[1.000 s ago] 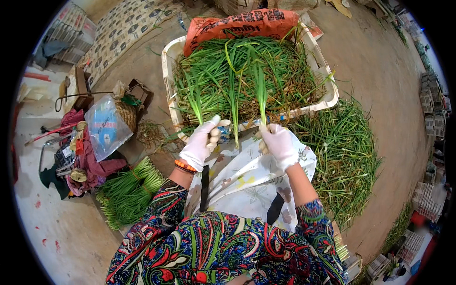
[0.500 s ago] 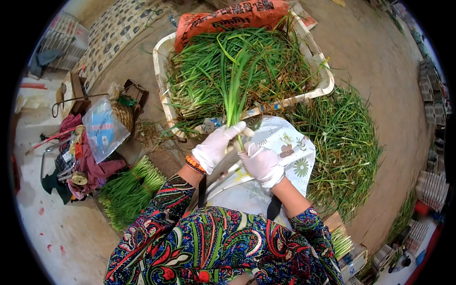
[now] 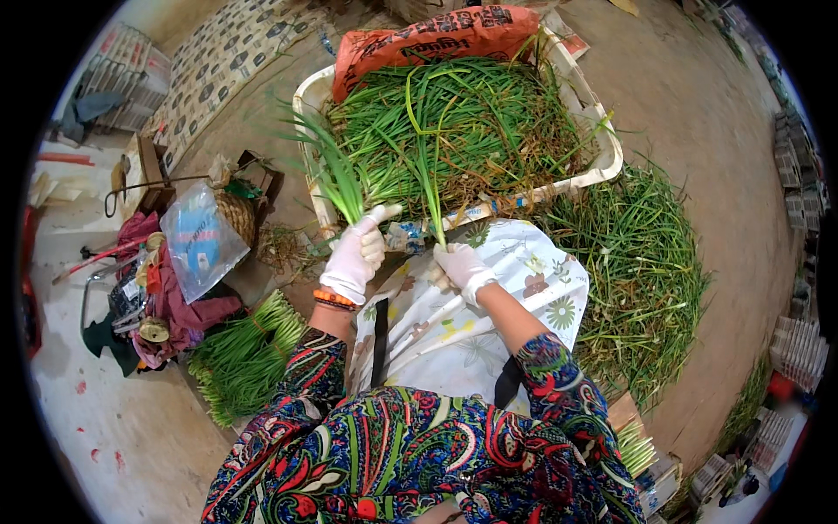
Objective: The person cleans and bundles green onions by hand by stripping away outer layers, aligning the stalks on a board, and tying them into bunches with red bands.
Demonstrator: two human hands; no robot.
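A white glove covers my left hand (image 3: pixel 353 253), which is closed around the pale lower ends of a small bunch of green chives (image 3: pixel 339 179). Their leaves fan out up and to the left, over the near left corner of the crate. My right hand (image 3: pixel 463 267), also gloved, pinches the base of a few separate chive stalks (image 3: pixel 435 210) above the apron on my lap. These stalks point toward the white crate (image 3: pixel 572 185) in front of me, which holds a heap of loose chives (image 3: pixel 471 131) mixed with brown, withered leaves.
An orange-red printed sack (image 3: pixel 436 42) lies along the crate's far edge. On the floor to the right spreads a pile of loose chives (image 3: pixel 637 279). Neat tied bundles (image 3: pixel 249 354) lie at my left, near a clear plastic bag (image 3: pixel 201 240) and cloths. A flowered apron (image 3: pixel 471 327) covers my lap.
My hands have moved apart, the left going left with its bunch of chives. The right keeps a few stalks, now separate from that bunch.
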